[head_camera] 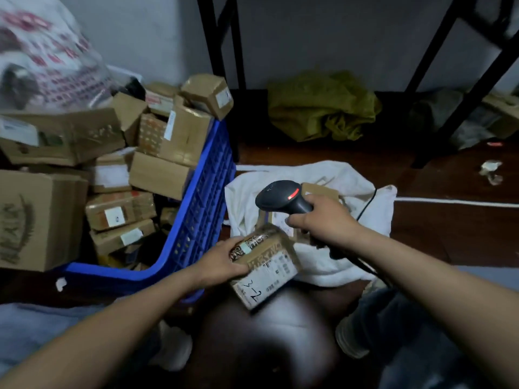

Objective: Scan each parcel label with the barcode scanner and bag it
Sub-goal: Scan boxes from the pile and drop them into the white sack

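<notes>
My left hand [222, 262] grips a small brown cardboard parcel [266, 265] by its left end, with its white label facing up and "3-2" handwritten on it. My right hand [323, 220] holds a black barcode scanner [283, 196] by the handle, above and just behind the parcel. A red light glows on the scanner's head, and its cable trails off to the right. Under both lies an open white bag [331, 259] on the floor, with at least one labelled parcel [320, 190] inside, behind the scanner.
A blue plastic crate [202, 209] at the left is heaped with several cardboard parcels [168, 141]. A printed plastic sack [47, 57] is at the upper left. Black shelf legs [224, 51] and an olive cloth [320, 108] stand behind. The floor is dark wood.
</notes>
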